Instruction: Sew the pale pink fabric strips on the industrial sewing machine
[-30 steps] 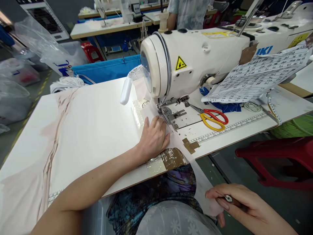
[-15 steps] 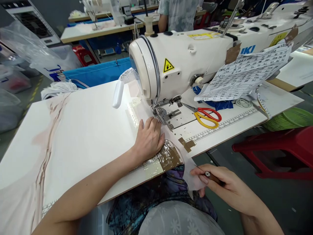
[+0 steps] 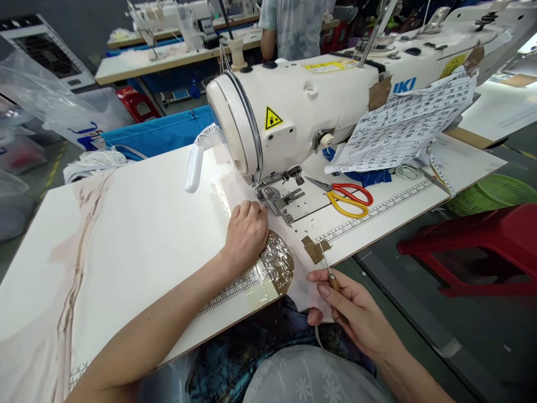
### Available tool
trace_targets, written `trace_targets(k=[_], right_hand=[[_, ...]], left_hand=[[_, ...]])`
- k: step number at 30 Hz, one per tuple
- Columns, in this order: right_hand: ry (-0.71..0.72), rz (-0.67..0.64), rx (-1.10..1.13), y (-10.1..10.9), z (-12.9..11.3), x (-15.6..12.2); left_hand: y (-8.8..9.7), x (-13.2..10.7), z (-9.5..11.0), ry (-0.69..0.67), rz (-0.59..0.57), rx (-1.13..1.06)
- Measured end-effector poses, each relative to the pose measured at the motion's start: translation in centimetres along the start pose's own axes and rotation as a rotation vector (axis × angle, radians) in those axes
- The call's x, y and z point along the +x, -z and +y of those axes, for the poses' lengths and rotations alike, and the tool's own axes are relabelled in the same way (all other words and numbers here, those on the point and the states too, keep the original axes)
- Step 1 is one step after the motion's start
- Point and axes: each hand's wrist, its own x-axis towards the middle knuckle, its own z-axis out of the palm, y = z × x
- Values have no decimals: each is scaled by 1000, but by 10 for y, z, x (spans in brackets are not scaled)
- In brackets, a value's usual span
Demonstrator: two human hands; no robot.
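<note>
A white sewing machine [image 3: 285,112] stands on the table, its presser foot and needle area [image 3: 268,196] close to my left hand [image 3: 247,232]. That hand is closed, its fingers bent onto a pale pink fabric [image 3: 300,274] just in front of the foot. The fabric runs from under the machine head over the table edge to my right hand [image 3: 350,308]. My right hand grips an awl [image 3: 333,280] by its wooden handle, the metal spike pointing up and away, and the fingers also hold the fabric's near end.
Red-and-yellow scissors [image 3: 346,198] lie right of the needle plate. Written sheets [image 3: 406,126] lean on the machine. A brown taped patch [image 3: 279,263] and ruler strips mark the tabletop. More pale fabric [image 3: 79,268] lies left. A red stool [image 3: 474,252] and green basket [image 3: 497,193] are at right.
My right hand has risen toward the table edge with the awl and fabric, and the awl's spike now points upward. The fabric is spread more at the edge. The view has shifted slightly.
</note>
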Motion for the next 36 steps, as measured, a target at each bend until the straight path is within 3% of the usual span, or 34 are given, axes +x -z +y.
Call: trace_targets(k=[3,6,16,25,36], right_hand=[[-140,52,240,-11,9,-1],[-177,49,299,-15,16,-4],[121,37,-203,5,25,0],[186,49,-347,8,26,5],[173,39,-408,13,18,-5]], left_hand=[[2,-3,-2,-16,-3,1],[2,-7,-2,-34,2,-13],[-4,0,-4,-20,27,-66],[-12,3,-13,12,45,-113],[-8,-6,-1,-8,28,-95]])
